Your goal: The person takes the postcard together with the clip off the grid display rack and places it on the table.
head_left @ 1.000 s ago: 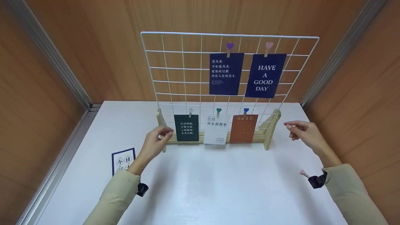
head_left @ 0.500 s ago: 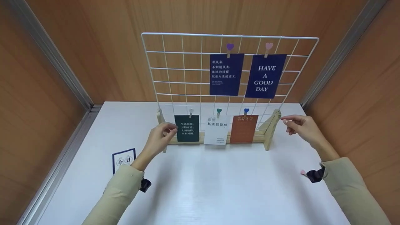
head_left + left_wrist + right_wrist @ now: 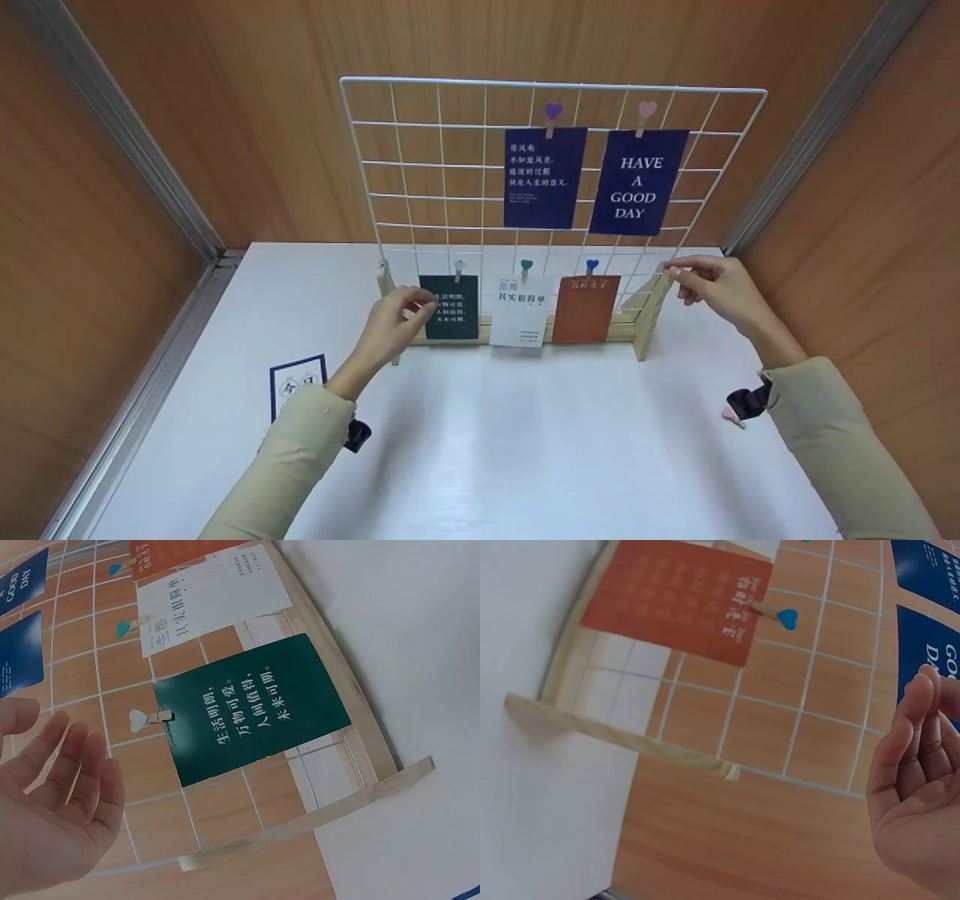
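Observation:
A white wire grid (image 3: 463,163) stands in a wooden base (image 3: 651,311). My left hand (image 3: 390,324) hovers before the dark green card (image 3: 456,319), its loosely curled fingers holding nothing; the left wrist view shows this hand (image 3: 64,802) apart from the card (image 3: 255,709). Near the base's right upright is my right hand (image 3: 724,292), fingers bent and empty. Clothespins with hearts hold a white card (image 3: 517,319), an orange card (image 3: 586,311) and two navy cards (image 3: 546,184) on the grid. In the right wrist view, the right hand (image 3: 919,787) is clear of the orange card (image 3: 679,600).
On the white table (image 3: 480,450), a white card with a blue border (image 3: 296,375) lies at left, partly covered by the left sleeve. A pink heart clothespin (image 3: 731,416) lies at right near the right wrist's camera. Wooden walls (image 3: 225,150) surround the table.
Both hands have moved inward and slightly up: the left from beside the green card to in front of its edge, the right toward the base's upright. Cards and grid stay put.

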`<state>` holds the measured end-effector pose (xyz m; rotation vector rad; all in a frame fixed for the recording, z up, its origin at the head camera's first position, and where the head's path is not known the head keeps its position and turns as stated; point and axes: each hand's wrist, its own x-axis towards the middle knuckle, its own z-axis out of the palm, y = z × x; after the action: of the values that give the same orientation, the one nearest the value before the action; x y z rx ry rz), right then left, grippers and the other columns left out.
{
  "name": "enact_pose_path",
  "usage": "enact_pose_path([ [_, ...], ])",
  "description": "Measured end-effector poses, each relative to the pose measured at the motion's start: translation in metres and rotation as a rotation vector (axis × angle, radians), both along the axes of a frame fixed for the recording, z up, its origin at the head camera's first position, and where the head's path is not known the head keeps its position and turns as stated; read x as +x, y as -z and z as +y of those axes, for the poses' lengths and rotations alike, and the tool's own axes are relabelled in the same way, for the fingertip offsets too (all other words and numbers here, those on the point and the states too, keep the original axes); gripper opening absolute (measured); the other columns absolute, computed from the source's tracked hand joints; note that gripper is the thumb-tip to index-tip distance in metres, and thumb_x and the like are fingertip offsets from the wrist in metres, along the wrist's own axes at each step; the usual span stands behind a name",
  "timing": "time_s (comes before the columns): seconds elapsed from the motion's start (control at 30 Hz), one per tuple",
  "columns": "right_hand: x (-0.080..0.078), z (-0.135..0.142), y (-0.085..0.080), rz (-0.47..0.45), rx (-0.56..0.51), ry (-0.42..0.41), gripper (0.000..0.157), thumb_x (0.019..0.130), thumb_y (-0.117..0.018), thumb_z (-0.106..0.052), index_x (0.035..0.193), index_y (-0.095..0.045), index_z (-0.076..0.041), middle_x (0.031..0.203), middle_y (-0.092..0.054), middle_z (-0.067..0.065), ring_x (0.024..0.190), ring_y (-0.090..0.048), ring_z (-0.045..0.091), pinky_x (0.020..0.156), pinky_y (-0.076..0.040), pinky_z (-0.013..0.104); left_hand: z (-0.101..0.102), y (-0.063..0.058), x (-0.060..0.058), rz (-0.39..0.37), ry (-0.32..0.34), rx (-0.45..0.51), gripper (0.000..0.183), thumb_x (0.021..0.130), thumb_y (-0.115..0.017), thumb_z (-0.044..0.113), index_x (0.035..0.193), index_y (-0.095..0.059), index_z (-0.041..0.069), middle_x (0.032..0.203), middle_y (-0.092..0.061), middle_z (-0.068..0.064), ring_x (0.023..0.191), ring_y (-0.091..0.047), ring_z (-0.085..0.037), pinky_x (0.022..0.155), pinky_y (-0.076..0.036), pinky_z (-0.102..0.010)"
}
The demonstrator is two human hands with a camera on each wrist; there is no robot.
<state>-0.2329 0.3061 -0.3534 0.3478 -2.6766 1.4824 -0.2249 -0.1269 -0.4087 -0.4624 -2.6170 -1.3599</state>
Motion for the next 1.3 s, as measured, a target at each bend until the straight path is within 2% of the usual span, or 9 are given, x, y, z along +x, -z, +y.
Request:
enact_pose_path([
  [0.1, -0.003, -0.004, -0.003, 0.019, -0.002, -0.008, 0.026, 0.089, -0.051, -0.008, 0.108, -0.057, 0.01, 0.072, -0.058, 0.003, 0.06, -0.054, 0.013, 0.056, -0.048, 0.021, 0.002, -0.002, -0.002, 0.004, -0.002, 0.001, 0.017, 0.088, -0.054, 0.015, 0.099, -0.061, 0.004, 0.092, -0.057, -0.004, 0.086, -0.052, -0.016, 0.075, -0.044, -0.032],
  [0.37, -0.006, -0.013, -0.011, 0.031, 0.017, -0.012, 0.029, 0.089, -0.052, -0.012, 0.11, -0.057, 0.007, 0.072, -0.059, 0.005, 0.061, -0.054, 0.014, 0.057, -0.048, 0.021, 0.008, -0.004, -0.006, 0.021, 0.0, -0.012, 0.016, 0.088, -0.055, 0.014, 0.098, -0.061, 0.004, 0.091, -0.057, -0.004, 0.085, -0.052, -0.016, 0.075, -0.044, -0.03],
  [0.6, 0.005, -0.032, -0.033, 0.044, 0.035, -0.032, 0.027, 0.089, -0.05, -0.007, 0.109, -0.056, 0.01, 0.072, -0.057, 0.011, 0.061, -0.053, 0.015, 0.058, -0.048, 0.022, 0.014, -0.008, -0.009, 0.046, 0.022, -0.007, 0.016, 0.088, -0.054, 0.013, 0.098, -0.061, 0.003, 0.091, -0.058, -0.004, 0.083, -0.052, -0.015, 0.073, -0.043, -0.029],
  [0.73, 0.007, -0.04, -0.04, 0.048, 0.04, -0.042, 0.027, 0.09, -0.05, -0.007, 0.109, -0.056, 0.01, 0.076, -0.055, 0.019, 0.062, -0.053, 0.018, 0.057, -0.048, 0.02, 0.017, -0.012, -0.011, 0.054, 0.03, -0.017, 0.017, 0.088, -0.053, 0.014, 0.099, -0.061, 0.003, 0.088, -0.057, -0.003, 0.078, -0.05, -0.015, 0.068, -0.043, -0.029],
  [0.8, 0.007, -0.041, -0.042, 0.054, 0.047, -0.045, 0.026, 0.09, -0.05, -0.008, 0.109, -0.056, 0.01, 0.076, -0.055, 0.019, 0.062, -0.052, 0.019, 0.057, -0.047, 0.02, 0.019, -0.014, -0.012, 0.052, 0.036, -0.022, 0.019, 0.089, -0.053, 0.015, 0.1, -0.061, 0.002, 0.089, -0.057, -0.003, 0.077, -0.051, -0.015, 0.069, -0.043, -0.028],
  [0.93, 0.001, -0.041, -0.041, 0.072, 0.047, -0.048, 0.026, 0.089, -0.051, -0.008, 0.107, -0.057, 0.009, 0.074, -0.056, 0.014, 0.061, -0.052, 0.017, 0.055, -0.047, 0.021, 0.023, -0.017, -0.014, 0.038, 0.038, -0.031, 0.02, 0.088, -0.054, 0.016, 0.101, -0.061, 0.002, 0.091, -0.058, -0.004, 0.08, -0.052, -0.015, 0.071, -0.044, -0.027],
  [1.17, -0.019, -0.035, -0.032, 0.079, 0.01, -0.031, 0.029, 0.088, -0.054, -0.015, 0.108, -0.059, 0.005, 0.073, -0.058, 0.01, 0.061, -0.054, 0.014, 0.054, -0.047, 0.021, 0.032, -0.023, -0.017, 0.028, 0.026, -0.071, 0.02, 0.088, -0.054, 0.018, 0.103, -0.06, 0.005, 0.093, -0.057, -0.003, 0.083, -0.052, -0.014, 0.075, -0.044, -0.028],
  [1.3, -0.024, -0.036, -0.034, 0.098, 0.012, -0.024, 0.029, 0.089, -0.054, -0.016, 0.108, -0.058, 0.006, 0.073, -0.059, 0.01, 0.06, -0.055, 0.015, 0.055, -0.048, 0.022, 0.037, -0.026, -0.02, 0.03, 0.024, -0.08, 0.021, 0.089, -0.053, 0.019, 0.104, -0.06, 0.005, 0.095, -0.057, -0.003, 0.085, -0.053, -0.014, 0.077, -0.043, -0.028],
])
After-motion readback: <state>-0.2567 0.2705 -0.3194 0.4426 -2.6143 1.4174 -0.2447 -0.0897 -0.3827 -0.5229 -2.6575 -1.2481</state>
